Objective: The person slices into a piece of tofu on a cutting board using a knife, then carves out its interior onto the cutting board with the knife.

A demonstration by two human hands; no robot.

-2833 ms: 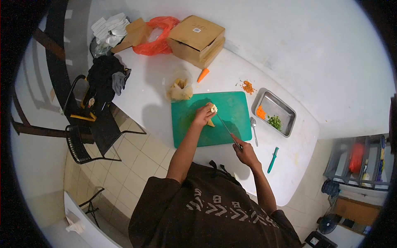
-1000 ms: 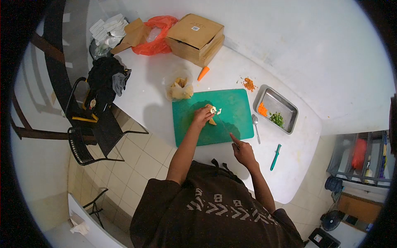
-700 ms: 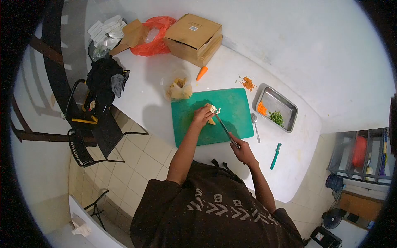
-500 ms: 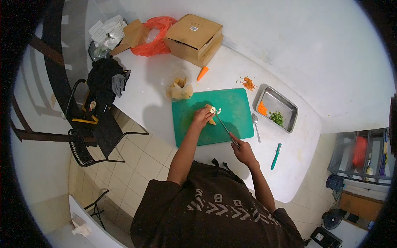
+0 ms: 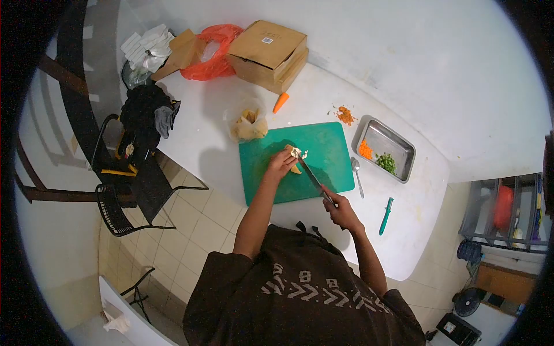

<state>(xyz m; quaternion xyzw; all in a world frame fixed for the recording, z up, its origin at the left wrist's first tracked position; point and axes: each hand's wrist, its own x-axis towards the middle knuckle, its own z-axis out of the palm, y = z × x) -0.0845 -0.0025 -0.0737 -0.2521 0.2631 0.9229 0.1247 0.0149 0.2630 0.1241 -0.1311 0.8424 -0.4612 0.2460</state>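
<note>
My left hand [image 5: 281,161] is closed around a piece of tan-skinned, white-centred food [image 5: 295,152], which looks like fried tofu, over the green cutting board [image 5: 262,184]. Another tan piece [image 5: 296,169] lies just below its fingers. My right hand [image 5: 341,212] grips a knife [image 5: 311,175] by the handle. The blade slants up and left, its tip beside the white face of the held piece. White crumbs [image 5: 304,154] are next to the tip. Behind the board stands a clear plastic bag [image 5: 250,125] with more tan pieces in it.
Right of the board are a spoon [image 5: 358,176], a green-handled peeler [image 5: 386,216] and a metal tray [image 5: 411,155] with diced carrot and chopped greens. A carrot [image 5: 281,102], orange shavings [image 5: 345,116], cardboard boxes [image 5: 268,49] and a red bag [image 5: 216,60] lie farther back.
The knife blade has rolled so that more of its flat side shows, with its tip still near the food. My left hand has barely moved; its fingers look slightly shifted.
</note>
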